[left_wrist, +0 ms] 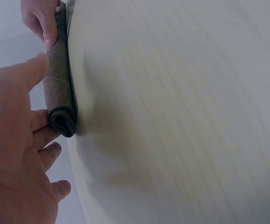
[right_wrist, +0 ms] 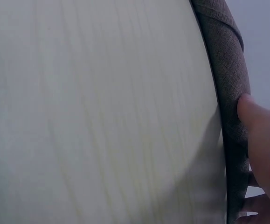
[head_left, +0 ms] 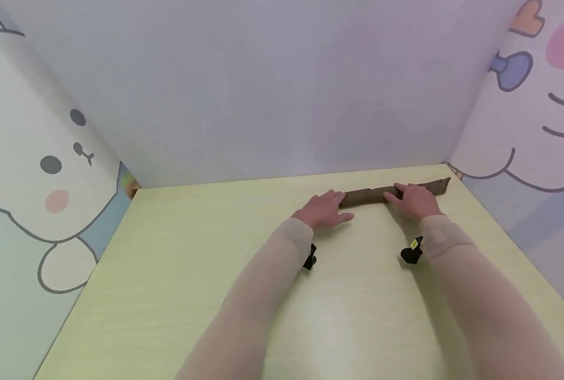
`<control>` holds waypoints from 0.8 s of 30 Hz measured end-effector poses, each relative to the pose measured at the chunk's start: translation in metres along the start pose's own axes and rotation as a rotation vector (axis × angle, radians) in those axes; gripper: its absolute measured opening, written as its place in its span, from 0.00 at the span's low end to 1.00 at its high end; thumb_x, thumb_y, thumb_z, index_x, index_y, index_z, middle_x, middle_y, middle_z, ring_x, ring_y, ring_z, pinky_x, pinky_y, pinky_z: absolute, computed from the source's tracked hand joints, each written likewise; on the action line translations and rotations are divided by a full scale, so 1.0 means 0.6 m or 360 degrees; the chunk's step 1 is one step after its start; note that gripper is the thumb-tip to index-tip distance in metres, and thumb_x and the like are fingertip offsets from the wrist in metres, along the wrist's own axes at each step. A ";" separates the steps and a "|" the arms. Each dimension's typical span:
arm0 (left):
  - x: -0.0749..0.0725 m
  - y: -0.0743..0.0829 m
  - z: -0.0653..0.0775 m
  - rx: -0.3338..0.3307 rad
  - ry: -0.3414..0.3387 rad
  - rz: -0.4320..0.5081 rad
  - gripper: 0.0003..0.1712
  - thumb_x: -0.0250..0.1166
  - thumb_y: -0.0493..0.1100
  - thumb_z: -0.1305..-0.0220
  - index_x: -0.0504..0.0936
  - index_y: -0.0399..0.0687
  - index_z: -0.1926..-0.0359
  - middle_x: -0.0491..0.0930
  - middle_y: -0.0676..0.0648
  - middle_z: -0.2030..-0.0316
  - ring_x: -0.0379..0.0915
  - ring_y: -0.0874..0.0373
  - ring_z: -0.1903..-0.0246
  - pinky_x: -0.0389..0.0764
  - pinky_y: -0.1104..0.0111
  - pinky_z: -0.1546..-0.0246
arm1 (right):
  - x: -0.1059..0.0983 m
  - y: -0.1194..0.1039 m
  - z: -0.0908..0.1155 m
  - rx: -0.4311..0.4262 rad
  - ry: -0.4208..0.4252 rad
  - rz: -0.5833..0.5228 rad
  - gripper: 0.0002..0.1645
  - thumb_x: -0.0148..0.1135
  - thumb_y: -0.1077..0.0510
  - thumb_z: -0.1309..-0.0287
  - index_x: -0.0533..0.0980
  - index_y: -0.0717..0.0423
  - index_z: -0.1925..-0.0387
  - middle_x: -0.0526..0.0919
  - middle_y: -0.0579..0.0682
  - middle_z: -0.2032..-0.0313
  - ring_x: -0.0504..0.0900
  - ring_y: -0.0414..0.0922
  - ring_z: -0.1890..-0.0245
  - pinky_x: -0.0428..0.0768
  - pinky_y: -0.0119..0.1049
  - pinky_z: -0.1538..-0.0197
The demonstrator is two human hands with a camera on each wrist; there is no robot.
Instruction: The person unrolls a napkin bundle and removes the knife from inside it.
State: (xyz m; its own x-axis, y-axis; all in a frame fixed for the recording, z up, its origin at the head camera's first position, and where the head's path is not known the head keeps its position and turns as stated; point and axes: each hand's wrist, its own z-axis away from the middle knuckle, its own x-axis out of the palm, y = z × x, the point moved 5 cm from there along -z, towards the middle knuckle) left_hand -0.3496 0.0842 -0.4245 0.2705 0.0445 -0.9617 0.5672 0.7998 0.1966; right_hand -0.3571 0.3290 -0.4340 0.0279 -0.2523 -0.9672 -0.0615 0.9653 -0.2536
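Note:
A dark brown rolled cloth (head_left: 368, 197) lies crosswise near the far edge of the table, its right end flattened and loose. At its left end is my left hand (head_left: 323, 210), the thumb spread away and the fingertips touching the end of the roll. The left wrist view shows the spiral of layers at that end of the cloth (left_wrist: 59, 93), with fingers (left_wrist: 40, 120) behind it. Farther right, my right hand (head_left: 416, 202) grips the roll from above. In the right wrist view its thumb (right_wrist: 247, 109) presses the near side, while the other fingers reach round and are partly hidden.
The pale wood-grain table (head_left: 182, 274) meets a plain greyish wall (head_left: 263, 95) at the back. Panels with cartoon drawings stand along the left (head_left: 20, 158) and right (head_left: 538, 132) sides. A small black wrist camera (head_left: 411, 253) hangs under the right sleeve, another (head_left: 310, 258) under the left.

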 end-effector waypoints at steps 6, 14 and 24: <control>0.001 0.003 -0.001 -0.0010 0.0006 -0.0010 0.45 0.43 0.72 0.33 0.49 0.54 0.24 0.51 0.54 0.26 0.39 0.58 0.27 0.48 0.57 0.30 | 0.001 -0.002 -0.002 0.0006 0.0027 0.0010 0.48 0.41 0.30 0.34 0.61 0.66 0.31 0.67 0.77 0.42 0.66 0.74 0.45 0.67 0.64 0.45; 0.002 0.004 0.007 -0.0009 0.0034 -0.0060 0.46 0.43 0.71 0.33 0.49 0.53 0.24 0.52 0.52 0.27 0.40 0.57 0.27 0.49 0.57 0.30 | 0.002 -0.006 0.001 0.0003 0.0049 0.0002 0.48 0.41 0.30 0.33 0.61 0.65 0.31 0.66 0.77 0.41 0.64 0.75 0.43 0.65 0.65 0.44; 0.009 -0.002 0.018 -0.0012 0.0018 -0.0034 0.45 0.43 0.71 0.32 0.48 0.54 0.24 0.52 0.52 0.27 0.42 0.58 0.27 0.48 0.58 0.30 | 0.008 -0.009 0.005 -0.0015 0.0031 -0.0019 0.49 0.39 0.28 0.34 0.61 0.65 0.31 0.67 0.76 0.41 0.68 0.74 0.46 0.69 0.64 0.47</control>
State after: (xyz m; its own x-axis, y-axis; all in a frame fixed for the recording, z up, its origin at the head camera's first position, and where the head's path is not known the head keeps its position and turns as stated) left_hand -0.3402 0.0772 -0.4275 0.2499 0.0341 -0.9677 0.5668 0.8051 0.1747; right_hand -0.3538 0.3228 -0.4372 0.0094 -0.2654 -0.9641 -0.0707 0.9616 -0.2653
